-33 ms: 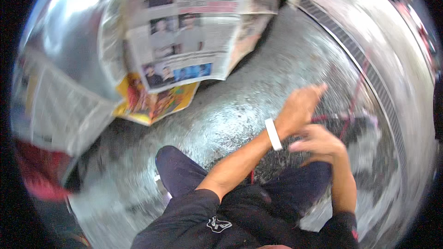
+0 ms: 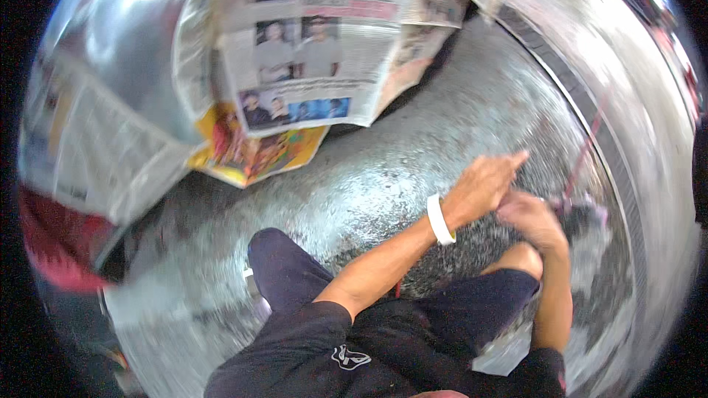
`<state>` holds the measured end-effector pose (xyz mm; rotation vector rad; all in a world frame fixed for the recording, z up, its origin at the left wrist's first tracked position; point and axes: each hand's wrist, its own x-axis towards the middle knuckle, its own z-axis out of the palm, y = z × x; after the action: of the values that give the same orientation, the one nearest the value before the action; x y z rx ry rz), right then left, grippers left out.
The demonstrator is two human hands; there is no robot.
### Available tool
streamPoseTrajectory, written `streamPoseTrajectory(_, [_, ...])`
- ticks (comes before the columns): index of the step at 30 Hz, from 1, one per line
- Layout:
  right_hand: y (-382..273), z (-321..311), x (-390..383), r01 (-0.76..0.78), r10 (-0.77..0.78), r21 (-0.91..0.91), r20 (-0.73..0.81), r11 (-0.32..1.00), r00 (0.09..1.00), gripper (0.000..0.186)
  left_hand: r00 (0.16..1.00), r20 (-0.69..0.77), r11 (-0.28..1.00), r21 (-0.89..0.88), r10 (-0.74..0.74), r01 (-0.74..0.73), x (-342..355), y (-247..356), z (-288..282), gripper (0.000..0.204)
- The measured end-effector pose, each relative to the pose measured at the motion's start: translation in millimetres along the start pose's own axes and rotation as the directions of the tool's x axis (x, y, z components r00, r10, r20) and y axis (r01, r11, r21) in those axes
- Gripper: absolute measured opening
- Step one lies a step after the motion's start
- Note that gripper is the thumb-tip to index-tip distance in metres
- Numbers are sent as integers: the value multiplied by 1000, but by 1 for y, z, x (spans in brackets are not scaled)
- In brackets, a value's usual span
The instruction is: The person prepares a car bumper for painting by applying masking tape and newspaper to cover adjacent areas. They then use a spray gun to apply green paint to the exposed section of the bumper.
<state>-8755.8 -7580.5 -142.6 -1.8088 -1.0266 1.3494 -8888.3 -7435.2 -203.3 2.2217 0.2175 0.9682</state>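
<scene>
Cloth, a dark blurred bundle, lies just right of my right hand, which closes on its near edge. A thin red strap runs up and away from it. My left hand rests open beside the right, fingers extended, touching it.

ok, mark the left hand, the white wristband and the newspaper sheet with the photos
left hand (image 2: pixel 483 184), head view, back of the hand
white wristband (image 2: pixel 440 220), head view, middle of the band on the left wrist
newspaper (image 2: pixel 306 66), head view, the photo area of the hanging sheet
</scene>
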Motion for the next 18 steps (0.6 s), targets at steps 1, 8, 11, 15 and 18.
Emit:
streamPoseTrajectory(1, [44, -41, -10, 59, 80, 340, -381, 939, 921, 49, 989, -7, 975, -173, -144, 141, -15, 5, 11, 49])
streamPoseTrajectory(8, [449, -246, 37, -178, 584, 701, -395, 690, 709, 104, 532, 6, 529, 105, -847, 842, -175, -15, 12, 46])
streamPoseTrajectory(11, [516, -260, 64, -93, 604, 727, -486, 681, 632, 91, 381, -113, 369, 115, -917, 922, -204, 14, 0, 40])
streamPoseTrajectory(15, [562, -308, 104, -9, 677, 734, -622, 680, 394, 90, 244, -112, 216, 214, -963, 953, -183, 86, -10, 35])
streamPoseTrajectory(18, [625, -343, 127, 269, 516, 833, -520, 484, 680, 59, 328, -192, 266, 289, -925, 919, -198, 91, -8, 34])
